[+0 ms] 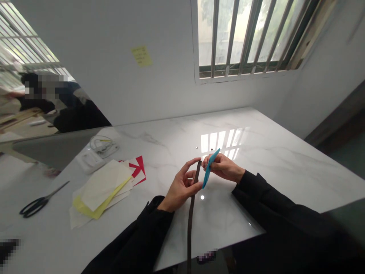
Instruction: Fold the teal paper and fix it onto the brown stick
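Holding blue piece above marbled table; barred window beyond.

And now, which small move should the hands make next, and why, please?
I would perhaps move the blue piece in the right hand slightly closer to the brown strap, because the left hand holds the strap's upper end close beside it.
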A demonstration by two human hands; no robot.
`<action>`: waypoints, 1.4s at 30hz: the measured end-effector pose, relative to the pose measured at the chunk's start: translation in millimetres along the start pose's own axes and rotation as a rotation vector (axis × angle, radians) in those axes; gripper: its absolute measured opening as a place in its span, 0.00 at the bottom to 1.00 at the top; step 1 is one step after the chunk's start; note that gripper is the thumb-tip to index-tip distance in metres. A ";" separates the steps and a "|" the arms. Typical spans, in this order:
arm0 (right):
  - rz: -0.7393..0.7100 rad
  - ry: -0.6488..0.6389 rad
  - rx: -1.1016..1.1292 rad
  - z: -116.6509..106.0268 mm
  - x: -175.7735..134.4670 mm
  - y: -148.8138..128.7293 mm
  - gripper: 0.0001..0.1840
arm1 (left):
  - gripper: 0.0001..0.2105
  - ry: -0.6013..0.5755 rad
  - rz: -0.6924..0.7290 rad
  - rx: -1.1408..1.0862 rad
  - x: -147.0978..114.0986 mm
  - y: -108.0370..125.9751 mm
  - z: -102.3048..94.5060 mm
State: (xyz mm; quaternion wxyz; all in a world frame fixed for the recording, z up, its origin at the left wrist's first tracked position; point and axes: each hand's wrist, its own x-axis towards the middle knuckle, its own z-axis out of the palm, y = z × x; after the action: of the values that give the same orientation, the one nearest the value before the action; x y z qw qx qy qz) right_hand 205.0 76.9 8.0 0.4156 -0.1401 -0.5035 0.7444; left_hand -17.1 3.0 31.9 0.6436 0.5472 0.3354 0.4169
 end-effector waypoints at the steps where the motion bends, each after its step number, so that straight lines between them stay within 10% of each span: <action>1: -0.001 0.003 -0.007 0.6 -1.1 -2.2 0.20 | 0.42 -0.011 -0.007 -0.017 -1.3 1.9 1.6; 14: -0.047 0.021 -0.072 0.8 -1.7 -8.3 0.19 | 0.33 0.121 0.005 -0.089 -7.5 14.0 12.5; 42: -0.242 -0.055 -0.434 20.6 -16.4 -33.8 0.07 | 0.25 -0.033 0.063 -0.010 -12.7 22.4 18.9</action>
State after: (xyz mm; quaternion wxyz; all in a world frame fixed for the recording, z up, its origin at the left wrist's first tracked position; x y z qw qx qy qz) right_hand 218.3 56.4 43.1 0.4479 -0.1445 -0.6759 0.5671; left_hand -9.5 -15.3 57.0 0.6381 0.5611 0.3054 0.4298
